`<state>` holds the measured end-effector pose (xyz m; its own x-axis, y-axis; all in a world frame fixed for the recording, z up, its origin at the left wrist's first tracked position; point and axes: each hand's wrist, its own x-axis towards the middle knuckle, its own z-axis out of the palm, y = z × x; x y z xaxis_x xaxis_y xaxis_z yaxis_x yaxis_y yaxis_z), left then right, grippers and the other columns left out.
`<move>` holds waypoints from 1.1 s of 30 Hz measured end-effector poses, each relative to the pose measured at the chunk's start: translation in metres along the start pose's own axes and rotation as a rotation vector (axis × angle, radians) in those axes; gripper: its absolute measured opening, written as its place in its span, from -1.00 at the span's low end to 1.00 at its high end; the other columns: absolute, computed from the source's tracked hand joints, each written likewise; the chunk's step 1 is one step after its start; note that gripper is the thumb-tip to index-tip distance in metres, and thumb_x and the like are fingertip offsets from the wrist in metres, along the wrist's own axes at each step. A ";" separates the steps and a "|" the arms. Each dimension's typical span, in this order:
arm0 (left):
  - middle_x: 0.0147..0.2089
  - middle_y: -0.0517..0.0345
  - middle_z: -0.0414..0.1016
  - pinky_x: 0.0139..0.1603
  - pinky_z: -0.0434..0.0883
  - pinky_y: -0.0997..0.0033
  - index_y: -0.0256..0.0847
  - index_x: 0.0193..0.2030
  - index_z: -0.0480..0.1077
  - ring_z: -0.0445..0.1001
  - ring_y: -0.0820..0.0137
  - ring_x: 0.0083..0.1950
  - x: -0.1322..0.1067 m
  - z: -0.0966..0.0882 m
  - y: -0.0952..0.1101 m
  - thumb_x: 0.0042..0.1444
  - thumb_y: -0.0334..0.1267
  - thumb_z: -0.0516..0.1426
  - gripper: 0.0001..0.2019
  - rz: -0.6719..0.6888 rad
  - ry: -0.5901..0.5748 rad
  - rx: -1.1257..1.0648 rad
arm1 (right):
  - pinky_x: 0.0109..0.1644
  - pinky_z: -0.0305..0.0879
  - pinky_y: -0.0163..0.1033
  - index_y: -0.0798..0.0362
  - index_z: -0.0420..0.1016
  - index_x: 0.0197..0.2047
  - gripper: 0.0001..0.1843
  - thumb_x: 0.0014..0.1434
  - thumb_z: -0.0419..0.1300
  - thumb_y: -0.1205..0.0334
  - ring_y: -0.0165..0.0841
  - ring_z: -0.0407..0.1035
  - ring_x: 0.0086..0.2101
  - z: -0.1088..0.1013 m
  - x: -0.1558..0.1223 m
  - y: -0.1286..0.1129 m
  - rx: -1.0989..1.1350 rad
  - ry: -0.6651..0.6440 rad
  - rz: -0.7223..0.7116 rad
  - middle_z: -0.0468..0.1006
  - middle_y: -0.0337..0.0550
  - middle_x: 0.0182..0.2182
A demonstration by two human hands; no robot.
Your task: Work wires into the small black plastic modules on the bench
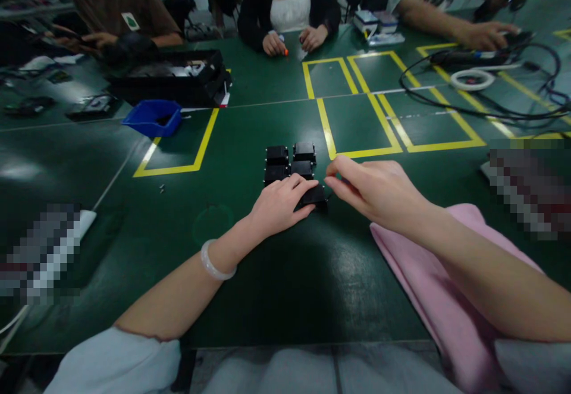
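Several small black boxes with shiny bits at their corners stand close together in two columns on the green tabletop. A back-right box and a back-left box show most plainly. My left hand lies over the front of the group, its thumb and index finger around the front-right black box; its other fingers partly hide the neighbouring boxes. Just right of that box, my right hand is closed in a pinch, thumb against index finger. Whatever is between those fingertips is too small or hidden to make out.
A pink cloth lies under my right forearm. To the left are a blue bin, tiny metal pieces and a black tray. Black cables coil at right. Yellow tape marks the table. Several people sit opposite.
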<state>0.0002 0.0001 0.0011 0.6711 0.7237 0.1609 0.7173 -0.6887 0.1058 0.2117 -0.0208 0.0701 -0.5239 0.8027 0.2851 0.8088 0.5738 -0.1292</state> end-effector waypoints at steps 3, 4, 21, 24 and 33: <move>0.05 0.06 0.38 -0.11 0.37 0.29 -0.14 0.20 0.21 0.45 0.27 -0.09 0.000 0.000 0.000 0.25 -0.09 0.08 -0.59 0.000 0.001 0.003 | -0.47 -0.09 -0.32 0.06 0.38 -0.19 -0.66 0.34 -0.11 0.04 -0.41 0.33 -0.57 0.000 0.000 0.000 -0.056 -0.016 0.019 0.45 -0.26 -0.57; 0.05 0.06 0.37 -0.10 0.37 0.29 -0.14 0.20 0.21 0.45 0.27 -0.09 0.000 -0.001 0.000 0.25 -0.09 0.08 -0.58 0.000 -0.002 0.002 | -0.48 -0.09 -0.32 0.06 0.38 -0.17 -0.69 0.34 -0.10 0.08 -0.42 0.32 -0.57 0.000 0.000 0.000 -0.055 -0.017 0.023 0.46 -0.26 -0.57; 0.08 0.06 0.37 -0.10 0.38 0.28 -0.12 0.23 0.18 0.45 0.27 -0.08 0.001 -0.001 0.000 0.25 -0.08 0.08 -0.56 -0.006 -0.022 -0.006 | -0.49 -0.07 -0.33 0.07 0.33 -0.03 -0.73 0.30 -0.08 0.21 -0.42 0.31 -0.57 0.001 0.001 -0.001 -0.031 0.022 0.047 0.47 -0.29 -0.52; 0.07 0.06 0.37 -0.10 0.38 0.28 -0.13 0.22 0.19 0.45 0.26 -0.09 0.000 0.000 0.000 0.24 -0.08 0.09 -0.56 -0.004 -0.014 0.002 | -0.48 -0.06 -0.32 0.08 0.35 -0.08 -0.72 0.32 -0.08 0.14 -0.41 0.33 -0.56 0.001 0.001 0.000 -0.019 -0.003 0.046 0.47 -0.28 -0.52; 0.07 0.05 0.37 -0.10 0.38 0.27 -0.13 0.22 0.20 0.45 0.26 -0.07 0.000 -0.001 0.000 0.25 -0.09 0.08 -0.57 -0.002 -0.017 -0.009 | -0.48 -0.06 -0.33 0.09 0.38 -0.11 -0.71 0.33 -0.10 0.15 -0.41 0.33 -0.58 0.000 0.001 0.001 -0.036 -0.021 0.026 0.47 -0.26 -0.56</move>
<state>0.0001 0.0003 0.0022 0.6729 0.7255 0.1441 0.7168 -0.6877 0.1152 0.2118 -0.0198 0.0707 -0.5079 0.8207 0.2616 0.8311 0.5468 -0.1016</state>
